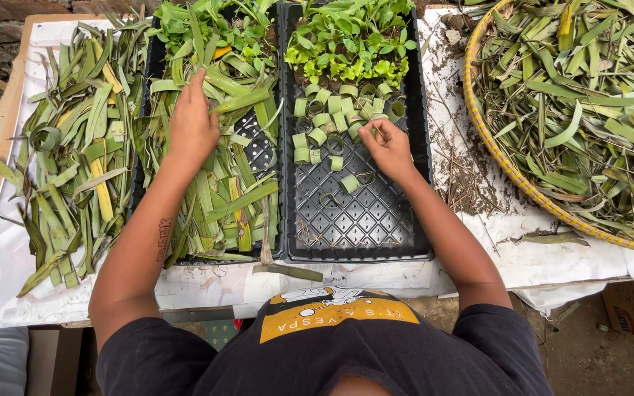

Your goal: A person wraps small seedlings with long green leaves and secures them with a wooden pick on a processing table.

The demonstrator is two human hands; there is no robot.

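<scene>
Leaf strips (221, 176) everywhere, basically: long flat green blades, a few gone yellow, heaped across the left black tray (262, 147) so thick that only a patch of its grid bottom shows. Left hand (191, 125) lying palm-down on that heap, fingers spread wide and flat, pressing on the leaves, not closed around anything.

Right hand (387, 147) over in the right black tray (361, 220), fingertips pinched in narrow on a little leaf ring (370, 126) at the edge of the ring cluster. Can't really tell how firmly it's held, just that thumb and fingers meet on it. Leaf rings (324, 117) packed upright in rows across the middle of that tray, short curled green loops, some leaning, a couple lying loose further down on the bare grid. Behind them, at the far end, small bright green seedlings (350, 37) standing tight together. Near half of the tray just bare black mesh.

Both trays side by side, touching, on a white sheet (9, 257) smeared with dirt and dry bits, laid over what looks like a cardboard-edged table. More cut leaf strips in a loose pile (75, 161) left of the trays, one curled into a loop. Off to the right, a big round woven basket (493, 147) with a yellow rim, full of the same leaves. Outdoors-looking, dirt ground at lower right, brick or stone at top left.
</scene>
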